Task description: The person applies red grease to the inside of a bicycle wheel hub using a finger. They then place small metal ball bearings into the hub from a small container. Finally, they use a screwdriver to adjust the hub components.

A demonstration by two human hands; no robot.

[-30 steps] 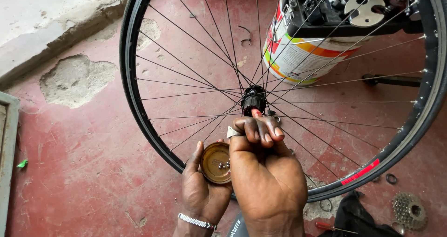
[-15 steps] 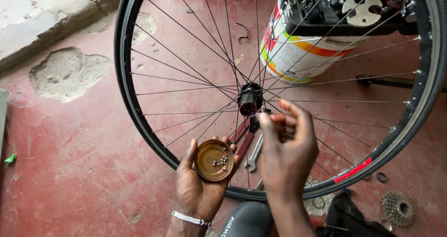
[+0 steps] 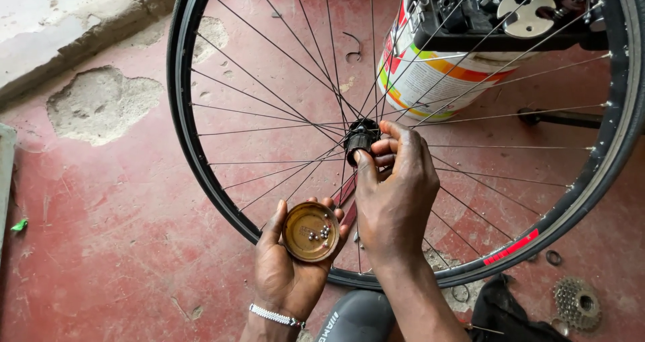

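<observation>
Fingers [image 3: 376, 155] of right hand [image 3: 396, 194] pinched at wheel hub [image 3: 359, 137], left hand [image 3: 285, 275] cupping round tin [image 3: 310, 232]

Thin spokes [image 3: 282, 117] fanned out from the hub [image 3: 361, 140] and left only narrow wedge-shaped gaps, tightest beside the hub, where the right hand [image 3: 393, 191] had its fingertips. The left hand [image 3: 285, 268], holding a small round tin [image 3: 310, 231], blocked the lower gaps. A paint can [image 3: 430, 80] topped by a black tray of parts [image 3: 497, 13] stood close behind the wheel's upper right. Red floor [image 3: 101, 234] to the left of the rim [image 3: 180, 120] lay open. A sprocket cluster [image 3: 576, 303] and small rings [image 3: 553, 257] cluttered the floor at lower right.
</observation>
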